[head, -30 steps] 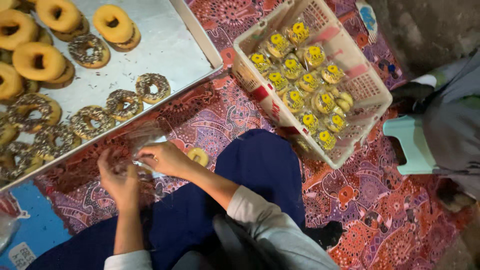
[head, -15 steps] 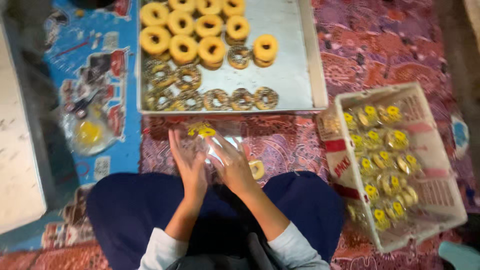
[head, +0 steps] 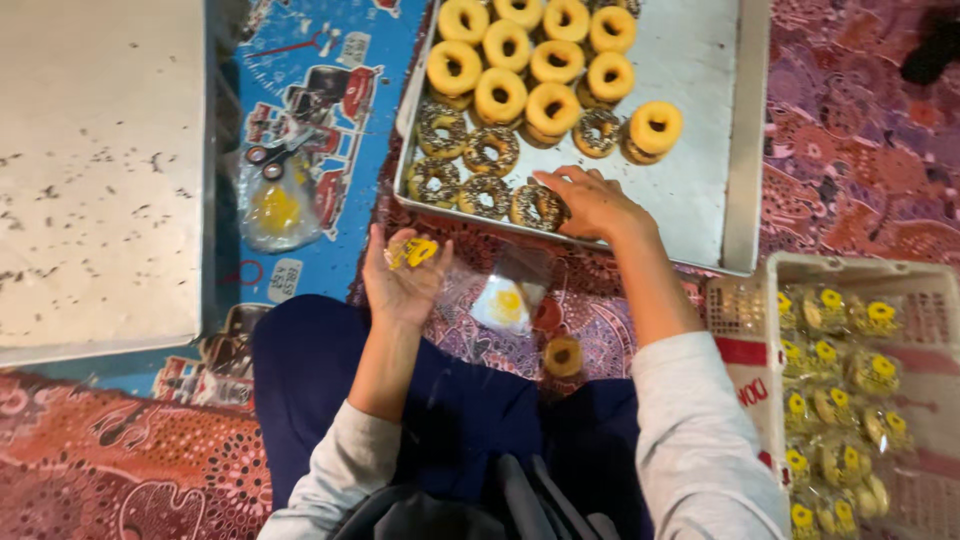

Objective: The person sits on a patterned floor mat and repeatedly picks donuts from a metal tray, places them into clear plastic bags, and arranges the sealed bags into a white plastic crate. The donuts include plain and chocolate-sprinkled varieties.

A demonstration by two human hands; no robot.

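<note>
- On the patterned floor mat, ahead of the knees: metal tray holding rows of yellow-glazed doughnuts and a front row of sprinkled doughnuts.
- Right of the tray: white plastic basket filled with wrapped doughnuts, each bearing a round yellow label.
- Left of the tray: clear bag with yellow contents, lying on a blue printed sheet.
- Left hand: grip half open, palm up, holding a clear wrapper with yellow label.
- Right hand: grip loosely curled, fingertips on a sprinkled doughnut at the tray's near edge (whether gripped, cannot tell).
- Between the hands: a second clear wrapper; one loose doughnut beside the lap.
</note>
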